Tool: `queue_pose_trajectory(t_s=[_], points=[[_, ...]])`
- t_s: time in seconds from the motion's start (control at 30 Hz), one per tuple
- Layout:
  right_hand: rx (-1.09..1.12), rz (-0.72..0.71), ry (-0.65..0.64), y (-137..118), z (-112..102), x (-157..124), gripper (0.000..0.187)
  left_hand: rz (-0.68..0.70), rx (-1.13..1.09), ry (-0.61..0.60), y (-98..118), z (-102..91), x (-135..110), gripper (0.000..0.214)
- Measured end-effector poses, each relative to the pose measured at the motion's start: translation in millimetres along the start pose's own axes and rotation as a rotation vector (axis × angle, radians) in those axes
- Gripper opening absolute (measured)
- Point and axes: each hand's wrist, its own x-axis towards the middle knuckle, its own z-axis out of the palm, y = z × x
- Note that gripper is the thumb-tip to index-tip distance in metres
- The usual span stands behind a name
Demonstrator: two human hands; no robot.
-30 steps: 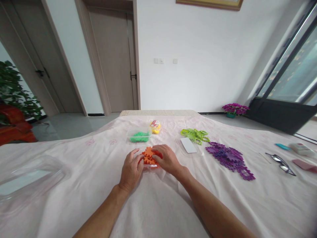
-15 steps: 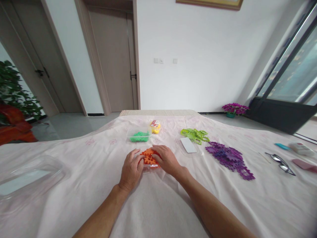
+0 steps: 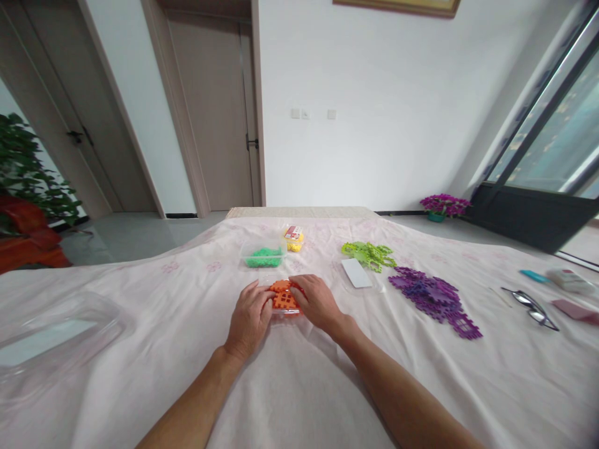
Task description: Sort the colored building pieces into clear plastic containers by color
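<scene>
Orange interlocking plastic pieces [image 3: 284, 297] with notched edges sit in a clear plastic box [image 3: 286, 313] in front of me. At the left side of the box, my left hand [image 3: 251, 313] has its fingers curled in, with thumb and fingertips on the orange pieces. Opposite it, my right hand [image 3: 318, 300] bends over the right side, its fingers gripping the same pieces. Both hands hide much of the box's sides. Just beyond stands a clear box of green pieces [image 3: 263, 256], and behind that a container of yellow pieces [image 3: 294, 239] with a red-and-white label.
Lime-green pieces [image 3: 369, 254] and a purple pile [image 3: 433, 296] lie to the right. A white card [image 3: 356, 273] rests on clear plastic. Glasses [image 3: 531, 305] and small items lie at far right. A large clear container [image 3: 100, 321] stands left on the pale tablecloth [image 3: 178, 349].
The orange pieces have shifted slightly right and lie flatter, with a window-patterned piece now showing on top. My hands have barely moved at the box.
</scene>
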Motion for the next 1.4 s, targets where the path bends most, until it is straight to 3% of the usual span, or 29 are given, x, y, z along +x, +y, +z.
queue_pose_trajectory(t_s=[0.27, 0.67, 1.07, 1.3, 1.4], points=[[-0.022, 0.005, -0.054, 3, -1, 3, 0.026, 0.064, 0.065, 0.008, -2, -0.1, -1, 0.027], [0.121, 0.075, 0.082, 10, 3, 2, 0.025, 0.086, 0.104, 0.004, -4, 1.0, -2, 0.027], [0.129, 0.107, 0.218, 20, 7, -1, 0.026, 0.083, 0.099, -0.007, -5, 2.3, -3, 0.028], [0.059, 0.063, 0.045, 14, 1, 1, 0.025, 0.085, 0.103, -0.018, -5, 2.2, -3, 0.028], [0.054, 0.067, 0.049, 12, 1, 2, 0.026, 0.084, 0.104, -0.016, -5, 1.9, -3, 0.028]])
